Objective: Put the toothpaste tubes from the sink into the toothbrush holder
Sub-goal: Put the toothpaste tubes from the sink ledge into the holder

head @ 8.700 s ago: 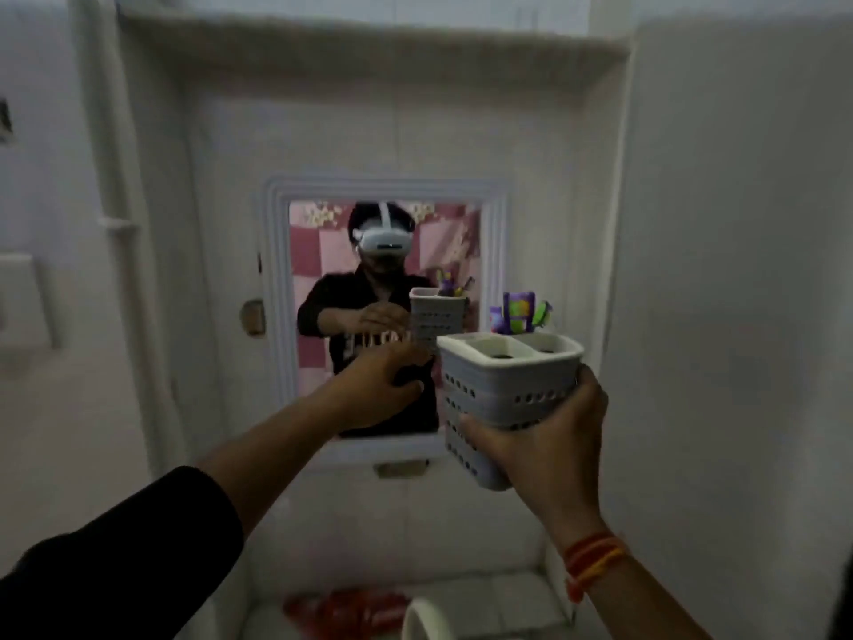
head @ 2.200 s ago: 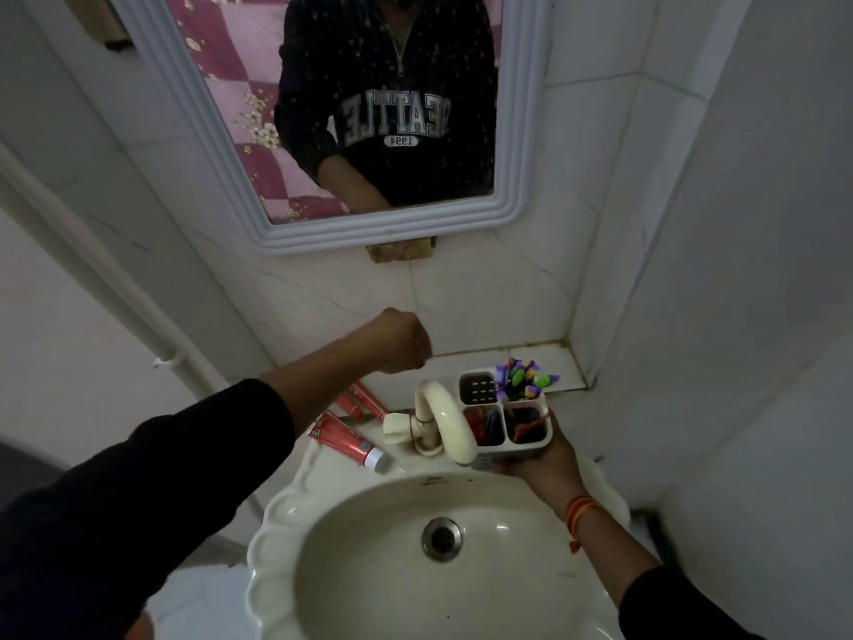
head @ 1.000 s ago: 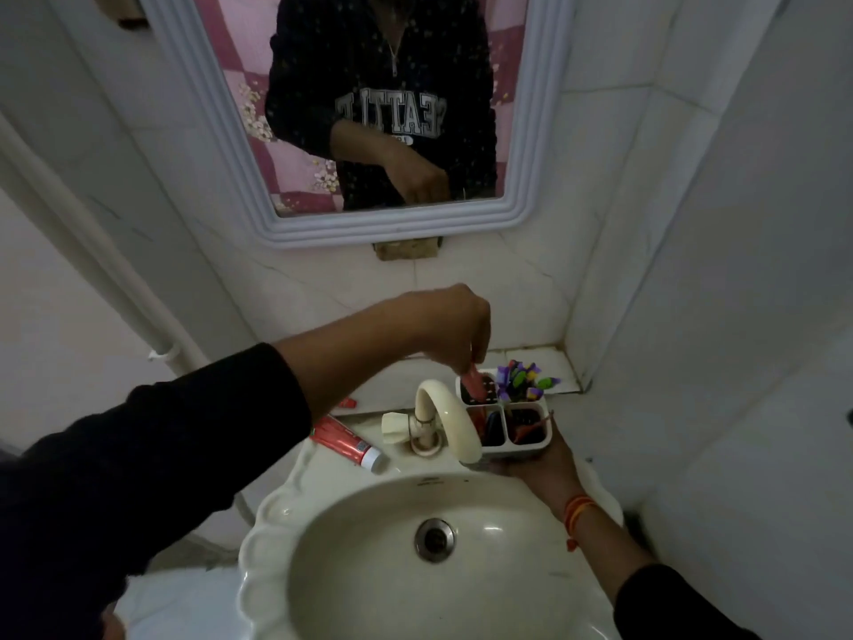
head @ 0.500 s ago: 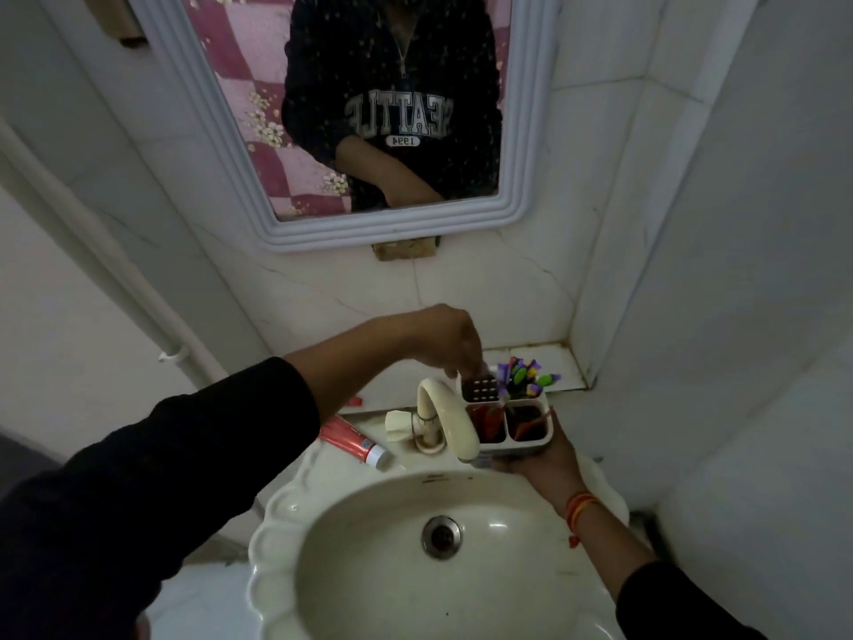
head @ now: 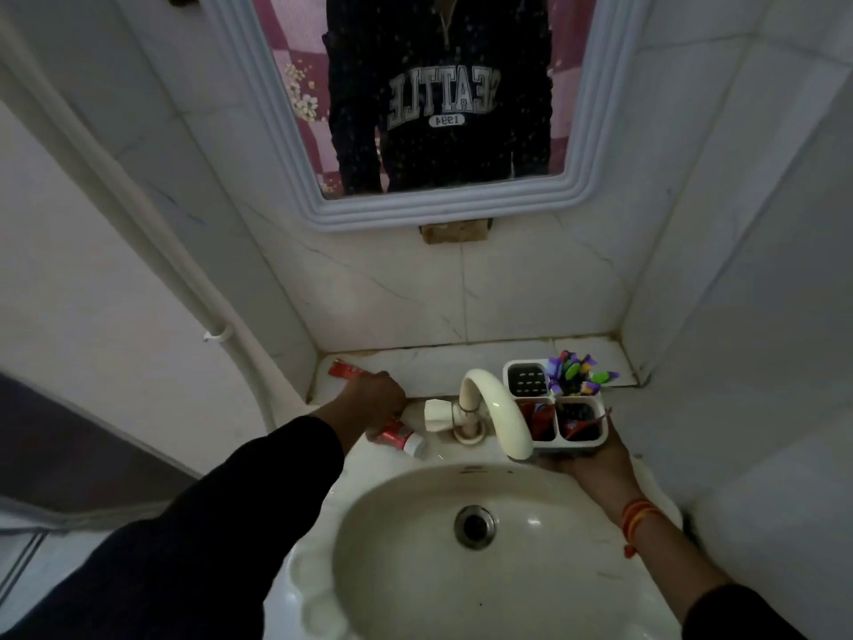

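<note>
Head view: the left hand point(head: 375, 399) closes over a red toothpaste tube point(head: 400, 440) on the sink point(head: 323, 588) ledge, left of the faucet point(head: 496, 415). The right hand point(head: 588, 459) cradles the toothbrush holder point(head: 561, 448), its near compartments apparently holding red tubes; the far-left compartment is empty. A second tube may lie behind the hand. Faucet and corner walls crowd the path.

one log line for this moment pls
left hand: on red toothpaste tube, sink rim | right hand: holds toothbrush holder | back-left compartment empty
</note>
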Demonstrator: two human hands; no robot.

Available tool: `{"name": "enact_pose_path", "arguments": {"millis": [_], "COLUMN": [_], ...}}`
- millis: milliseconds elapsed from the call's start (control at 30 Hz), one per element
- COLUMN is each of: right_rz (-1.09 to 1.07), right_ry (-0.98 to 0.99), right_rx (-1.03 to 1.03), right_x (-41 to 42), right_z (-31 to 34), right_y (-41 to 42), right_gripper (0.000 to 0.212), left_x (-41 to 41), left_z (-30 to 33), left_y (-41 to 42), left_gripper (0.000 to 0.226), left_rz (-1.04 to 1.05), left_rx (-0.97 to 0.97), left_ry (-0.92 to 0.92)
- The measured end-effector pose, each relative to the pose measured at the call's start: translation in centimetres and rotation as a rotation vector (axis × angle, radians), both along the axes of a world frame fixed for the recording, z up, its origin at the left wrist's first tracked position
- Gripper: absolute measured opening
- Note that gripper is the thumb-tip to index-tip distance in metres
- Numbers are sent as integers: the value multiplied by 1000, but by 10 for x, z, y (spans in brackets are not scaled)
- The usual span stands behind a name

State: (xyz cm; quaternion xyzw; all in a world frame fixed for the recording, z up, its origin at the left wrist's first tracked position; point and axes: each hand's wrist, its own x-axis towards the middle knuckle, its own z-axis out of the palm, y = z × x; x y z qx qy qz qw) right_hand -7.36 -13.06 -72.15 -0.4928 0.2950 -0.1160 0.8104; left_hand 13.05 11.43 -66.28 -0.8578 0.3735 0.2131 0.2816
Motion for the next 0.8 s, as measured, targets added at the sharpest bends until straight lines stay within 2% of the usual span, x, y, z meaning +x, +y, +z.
{"name": "enact_pose_path", "arguments": {"millis": [100, 133, 333, 400, 467, 500, 533, 600, 700, 733, 767, 800], "right_rz": [25, 38, 51, 62, 33, 34, 36, -12, -68, -53, -33, -50], "right_ry": [-11, -4, 26, -19, -11, 11, 37, 45, 54, 64, 91, 130], "right_rx": [6, -53, -73, -48, -34, -41, -48, 4, 109, 76, 27, 61], "right_x": [2, 2, 0, -3, -5, -6, -6, -6, -4, -5, -6, -5], "right_z": [4, -1, 3, 7, 11, 13, 15, 15, 10, 13, 12, 9], "right_y": [1, 1, 3, 5, 6, 6, 7, 7, 5, 6, 3, -2], "right_gripper": [70, 74, 80, 102, 111, 107, 93, 48, 37, 34, 39, 54], "left_x": [-2, -2, 0, -1, -3, -5, -8, -17, -34, -40, -46, -52], "left_z": [5, 8, 63, 86, 110, 121, 132, 153, 170, 172, 172, 168], "left_y": [6, 7, 0, -11, -25, -33, -39, -54, -79, -87, -95, -103], "left_gripper": [52, 53, 46, 42, 43, 42, 40, 35, 35, 36, 36, 37], "left_rz": [-13, 9, 79, 84, 32, -2, -18, -21, -47, -68, -89, -106], "left_rx": [-77, -100, -195, -304, -393, -435, -484, -599, -743, -772, -786, -788], "left_ry": [-20, 3, 53, 34, -48, -85, -104, -117, -103, -93, -78, -58]}}
